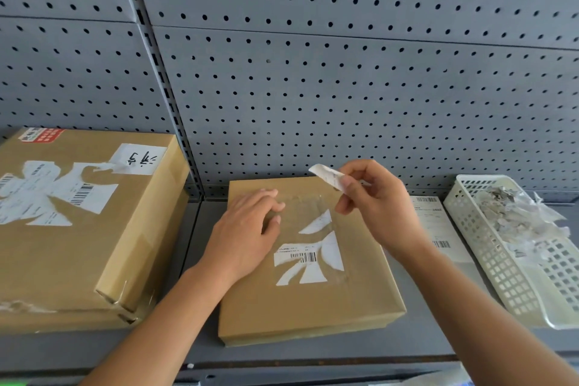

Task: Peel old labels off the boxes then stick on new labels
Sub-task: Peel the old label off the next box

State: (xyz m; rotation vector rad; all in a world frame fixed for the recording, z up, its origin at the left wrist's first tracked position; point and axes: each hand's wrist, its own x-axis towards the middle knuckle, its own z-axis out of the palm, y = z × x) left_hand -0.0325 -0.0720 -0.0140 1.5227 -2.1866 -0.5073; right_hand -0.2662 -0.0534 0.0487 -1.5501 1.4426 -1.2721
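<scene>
- Back panel (344,88): sheet metal, grey paint, matt, punched with round holes.
- Shelf (313,351): the same grey painted metal, smooth, dull.
- Small box (313,307): brown cardboard, matt and smooth.
- Tape patch (300,207) on its top: clear film, faintly glossy, wrinkled.
- Label remnants (308,255): white printed paper, matt, torn edges.
- Peeled strip (326,174): thin white paper, curled.
- Large box (78,260): brown cardboard, matt, with shiny clear tape at the near corner and ragged white paper patches (47,191).
- Label sheet (435,222): smooth white paper.
- Basket (488,254): off-white plastic lattice, slight gloss.
- Scraps (513,213): crumpled greyish paper and clear film.
</scene>
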